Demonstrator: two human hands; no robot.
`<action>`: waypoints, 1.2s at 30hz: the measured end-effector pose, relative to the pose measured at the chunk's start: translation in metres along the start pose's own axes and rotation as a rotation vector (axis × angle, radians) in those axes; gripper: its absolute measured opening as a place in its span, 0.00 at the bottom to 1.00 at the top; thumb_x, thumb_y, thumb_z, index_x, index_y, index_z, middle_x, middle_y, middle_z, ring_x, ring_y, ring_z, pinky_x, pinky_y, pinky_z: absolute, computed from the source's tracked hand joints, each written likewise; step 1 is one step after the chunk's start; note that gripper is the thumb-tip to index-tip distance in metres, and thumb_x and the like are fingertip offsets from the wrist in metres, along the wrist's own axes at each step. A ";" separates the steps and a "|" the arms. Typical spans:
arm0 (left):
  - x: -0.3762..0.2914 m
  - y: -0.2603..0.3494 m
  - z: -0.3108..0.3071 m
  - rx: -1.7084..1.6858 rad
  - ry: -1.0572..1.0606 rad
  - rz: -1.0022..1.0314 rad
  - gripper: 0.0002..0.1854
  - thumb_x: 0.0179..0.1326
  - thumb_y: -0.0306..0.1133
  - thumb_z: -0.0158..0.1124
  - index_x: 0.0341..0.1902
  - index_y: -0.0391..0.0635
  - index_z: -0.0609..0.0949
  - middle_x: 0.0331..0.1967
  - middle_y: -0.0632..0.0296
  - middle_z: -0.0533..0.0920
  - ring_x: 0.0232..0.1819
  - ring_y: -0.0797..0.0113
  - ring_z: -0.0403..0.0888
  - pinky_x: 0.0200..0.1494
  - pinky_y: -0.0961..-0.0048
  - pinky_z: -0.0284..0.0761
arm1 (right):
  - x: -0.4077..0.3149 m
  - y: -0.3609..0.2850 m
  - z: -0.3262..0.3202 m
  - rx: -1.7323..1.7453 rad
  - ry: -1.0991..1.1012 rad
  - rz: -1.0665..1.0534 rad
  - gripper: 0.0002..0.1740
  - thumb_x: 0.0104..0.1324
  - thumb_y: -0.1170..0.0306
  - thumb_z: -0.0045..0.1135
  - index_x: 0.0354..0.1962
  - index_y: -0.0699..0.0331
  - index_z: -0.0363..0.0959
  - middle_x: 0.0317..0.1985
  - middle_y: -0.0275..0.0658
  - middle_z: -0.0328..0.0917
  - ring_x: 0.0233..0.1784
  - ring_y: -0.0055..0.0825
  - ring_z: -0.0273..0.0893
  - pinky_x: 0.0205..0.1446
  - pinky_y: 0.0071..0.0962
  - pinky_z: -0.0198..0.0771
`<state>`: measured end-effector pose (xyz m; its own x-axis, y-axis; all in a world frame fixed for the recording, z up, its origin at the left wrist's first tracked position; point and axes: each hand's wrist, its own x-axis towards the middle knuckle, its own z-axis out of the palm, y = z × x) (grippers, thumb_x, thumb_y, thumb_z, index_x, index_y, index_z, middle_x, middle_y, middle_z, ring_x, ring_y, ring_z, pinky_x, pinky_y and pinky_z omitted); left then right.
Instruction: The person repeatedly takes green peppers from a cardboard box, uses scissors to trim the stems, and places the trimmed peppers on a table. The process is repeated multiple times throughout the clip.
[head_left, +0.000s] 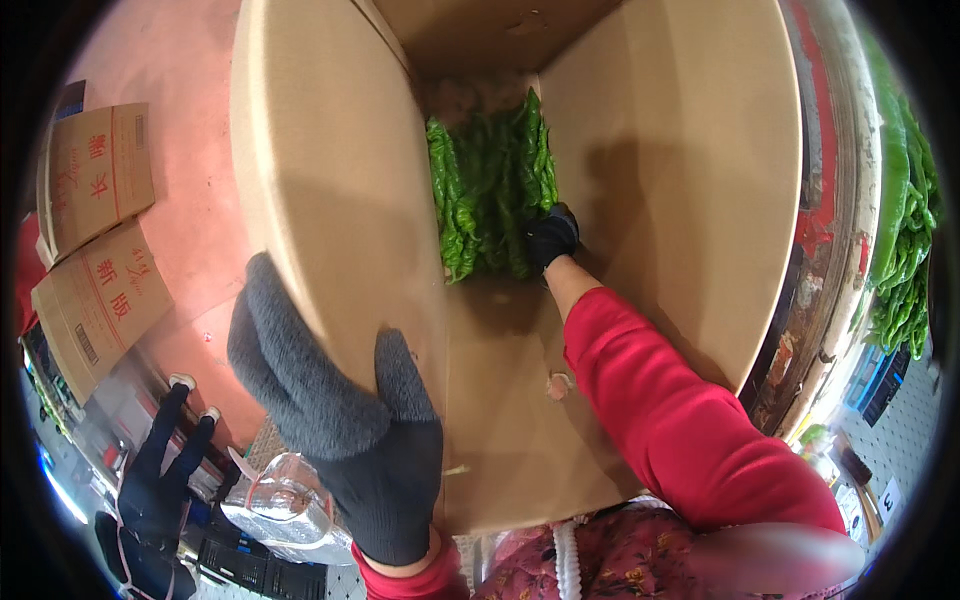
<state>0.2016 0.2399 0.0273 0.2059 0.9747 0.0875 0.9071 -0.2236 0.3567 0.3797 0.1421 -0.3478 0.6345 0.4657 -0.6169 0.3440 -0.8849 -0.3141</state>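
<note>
A tall open cardboard box (495, 420) stands before me, its long flaps raised. On its floor lies a bundle of long green chili peppers (491, 187), set roughly side by side and partly in shadow. My left hand (341, 420), in a grey knit glove, grips the box's left flap (345, 225), with the fingers on the outer face and the thumb on the inner face. Deep inside, my right hand (553, 236) in a dark glove is at the near right edge of the peppers. Its fingers are mostly hidden, so whether it holds a pepper is unclear.
More green peppers (904, 247) are heaped beyond a worn ledge (832, 225) at the right. Printed cartons (105, 300) stand at the left on the reddish floor (199, 150). A person (161, 487) is at lower left, near a silvery wrapped bundle (285, 499) and black crates (259, 566).
</note>
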 end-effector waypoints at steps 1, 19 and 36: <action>0.000 0.001 -0.001 0.010 0.000 0.002 0.35 0.50 0.20 0.60 0.66 0.40 0.66 0.59 0.45 0.69 0.63 0.47 0.66 0.64 0.57 0.61 | 0.004 -0.001 -0.002 0.135 0.051 0.033 0.18 0.59 0.62 0.57 0.44 0.62 0.75 0.37 0.46 0.81 0.43 0.39 0.79 0.45 0.35 0.71; -0.003 0.011 -0.006 0.190 -0.086 -0.046 0.37 0.53 0.23 0.61 0.69 0.40 0.62 0.63 0.47 0.67 0.65 0.47 0.65 0.66 0.56 0.62 | 0.007 -0.015 -0.001 0.750 -0.011 0.118 0.36 0.48 0.51 0.71 0.49 0.65 0.70 0.45 0.49 0.79 0.48 0.45 0.77 0.52 0.38 0.69; 0.004 0.004 -0.011 0.223 -0.112 -0.031 0.41 0.56 0.47 0.67 0.66 0.34 0.65 0.61 0.42 0.69 0.60 0.42 0.67 0.61 0.49 0.63 | 0.024 0.013 0.016 0.677 -0.095 0.061 0.33 0.48 0.49 0.74 0.43 0.64 0.75 0.35 0.37 0.81 0.36 0.32 0.76 0.43 0.33 0.71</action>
<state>0.2016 0.2431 0.0393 0.2048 0.9784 -0.0286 0.9696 -0.1988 0.1426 0.3885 0.1417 -0.3786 0.5645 0.4392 -0.6989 -0.2184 -0.7370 -0.6396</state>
